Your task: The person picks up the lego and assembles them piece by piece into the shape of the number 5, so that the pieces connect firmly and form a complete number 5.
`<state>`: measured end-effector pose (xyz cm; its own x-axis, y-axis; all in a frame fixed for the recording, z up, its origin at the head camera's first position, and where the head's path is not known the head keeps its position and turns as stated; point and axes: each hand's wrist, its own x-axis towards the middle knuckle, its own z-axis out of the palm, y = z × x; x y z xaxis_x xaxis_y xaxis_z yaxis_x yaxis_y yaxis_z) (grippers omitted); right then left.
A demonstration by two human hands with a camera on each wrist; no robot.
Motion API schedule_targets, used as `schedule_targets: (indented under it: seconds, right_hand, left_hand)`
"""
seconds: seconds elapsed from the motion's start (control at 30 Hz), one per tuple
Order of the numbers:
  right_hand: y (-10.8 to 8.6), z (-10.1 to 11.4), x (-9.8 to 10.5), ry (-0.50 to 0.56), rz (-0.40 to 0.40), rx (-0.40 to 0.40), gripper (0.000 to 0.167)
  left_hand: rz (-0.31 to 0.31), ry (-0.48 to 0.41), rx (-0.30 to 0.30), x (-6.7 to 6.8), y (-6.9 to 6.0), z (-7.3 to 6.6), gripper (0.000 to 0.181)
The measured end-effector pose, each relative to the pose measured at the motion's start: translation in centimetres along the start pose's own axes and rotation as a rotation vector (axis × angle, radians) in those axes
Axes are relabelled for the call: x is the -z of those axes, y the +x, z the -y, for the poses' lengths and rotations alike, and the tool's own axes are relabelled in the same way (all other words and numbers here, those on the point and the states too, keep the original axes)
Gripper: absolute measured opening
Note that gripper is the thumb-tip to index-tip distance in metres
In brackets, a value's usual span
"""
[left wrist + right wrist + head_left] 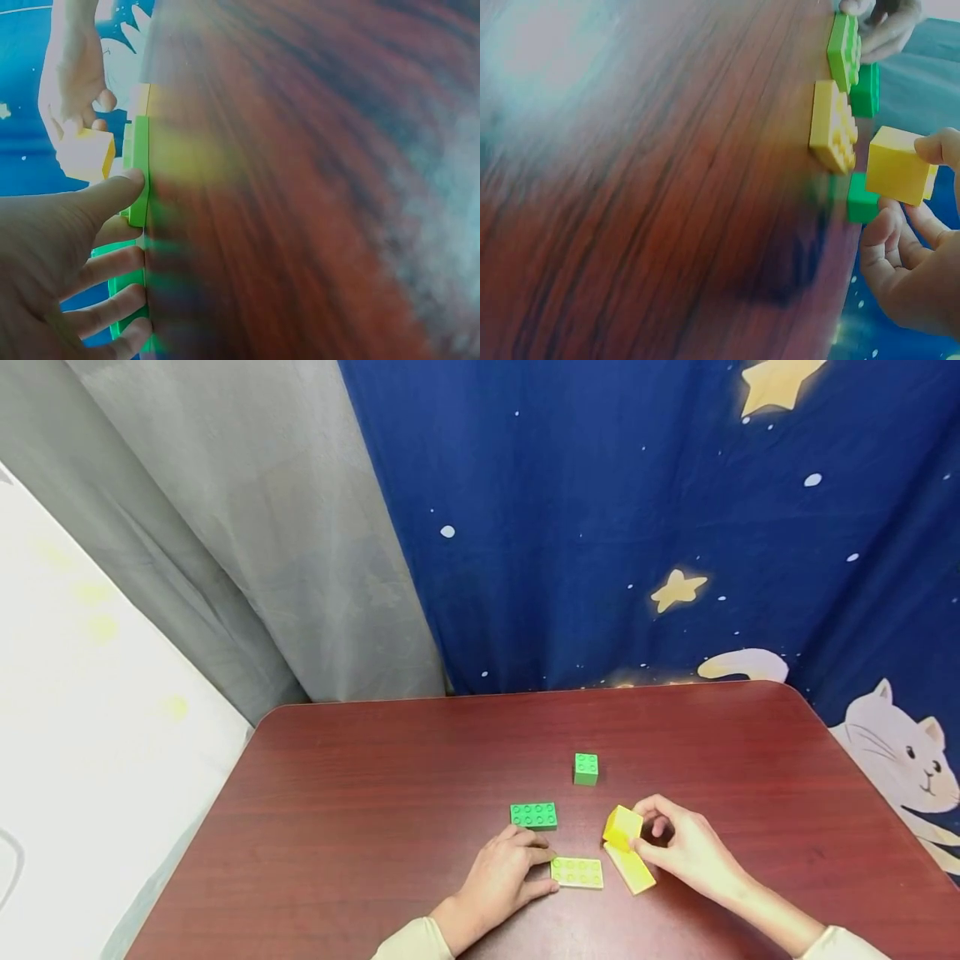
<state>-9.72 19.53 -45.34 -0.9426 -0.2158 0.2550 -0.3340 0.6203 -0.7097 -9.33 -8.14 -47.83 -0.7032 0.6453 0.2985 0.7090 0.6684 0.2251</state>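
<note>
My right hand (693,847) pinches a small square yellow brick (624,827) between thumb and fingers. In the right wrist view this yellow brick is raised off the table, apart from a longer yellow brick (829,127) lying there. My left hand (506,870) grips the left end of a lime green eight-stud brick (577,872), thumb on the near side and index finger on the far side. Just beyond the left fingers lies a darker green eight-stud brick (533,816). A small green four-stud brick (586,768) stands farther back.
The reddish-brown table (360,793) carries all the bricks. Behind its far edge hang a grey curtain (300,527) and a blue curtain (555,527) with stars. A white surface (90,693) lies along the left side.
</note>
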Motion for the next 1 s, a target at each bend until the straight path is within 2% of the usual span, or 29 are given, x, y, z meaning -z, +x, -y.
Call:
schedule_targets:
  seconds: [0.17, 0.33, 0.5, 0.77, 1.0]
  right_hand:
    - [-0.2, 0.9, -1.0, 0.038, 0.025, 0.071, 0.034]
    - [-0.5, 1.5, -1.9, 0.069, 0.049, 0.195, 0.038]
    - [-1.1, 1.7, -2.7, 0.036, 0.061, 0.294, 0.039]
    - [-1.3, 1.8, -2.9, -0.037, 0.030, 0.332, 0.038]
    - [-1.2, 1.9, -3.0, -0.063, 0.054, 0.327, 0.039]
  left_hand:
    - [-0.001, -0.014, 0.001, -0.1, -0.3, -0.1, 0.032]
    - [-0.002, -0.014, 0.011, -0.1, -0.5, -0.2, 0.031]
    - [-0.010, -0.022, 0.009, -0.2, -0.6, -0.3, 0.030]
    - [-0.027, -0.009, 0.001, -0.1, -0.1, -0.2, 0.032]
    - [-0.027, -0.016, 0.009, 0.1, -0.1, -0.3, 0.032]
